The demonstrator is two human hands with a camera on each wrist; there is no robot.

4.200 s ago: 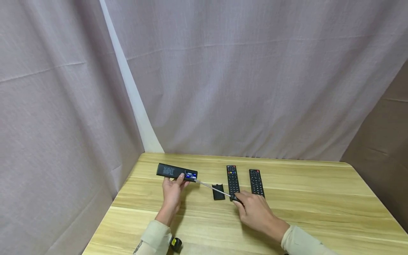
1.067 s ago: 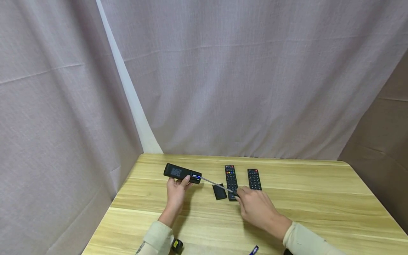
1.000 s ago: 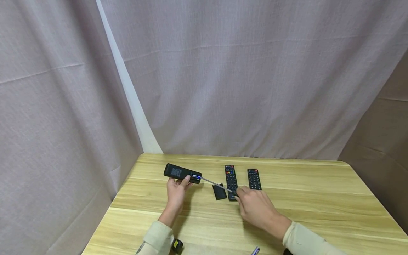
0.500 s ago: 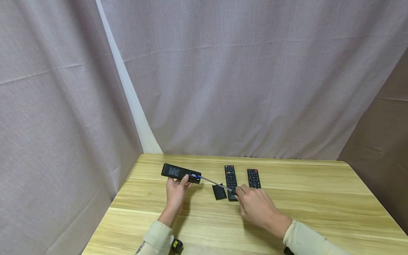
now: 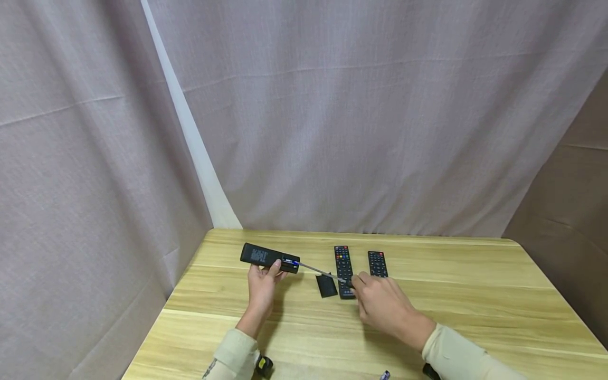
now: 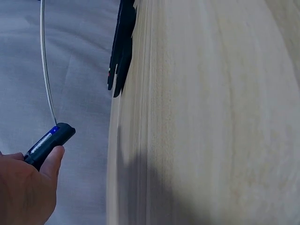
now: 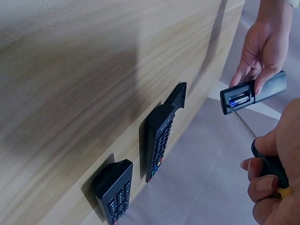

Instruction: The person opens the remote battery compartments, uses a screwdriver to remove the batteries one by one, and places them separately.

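A black remote control (image 5: 258,255) lies back side up in my left hand (image 5: 263,293), held above the table with the thumb near its uncovered battery compartment. One blue battery (image 7: 240,100) shows inside the compartment in the right wrist view. My right hand (image 5: 385,306) grips a screwdriver (image 7: 274,168) by its dark handle with a yellow part. The thin metal shaft (image 5: 322,272) reaches left, and its tip meets the compartment at the battery's end. A black battery cover (image 5: 326,285) lies on the table between the hands. Another battery (image 5: 385,375) lies at the bottom of the head view.
Two more remote controls lie buttons up on the wooden table (image 5: 304,338): a longer one (image 5: 343,264) beside the cover and a shorter one (image 5: 378,264) partly behind my right hand. Grey curtains (image 5: 332,132) hang behind. A black and yellow object (image 5: 264,366) sits by the left sleeve.
Two batteries filled the compartment at first; now one shows there and another lies on the table, slipping in and out of view. The cover has turned slightly. Lately both hands barely move.
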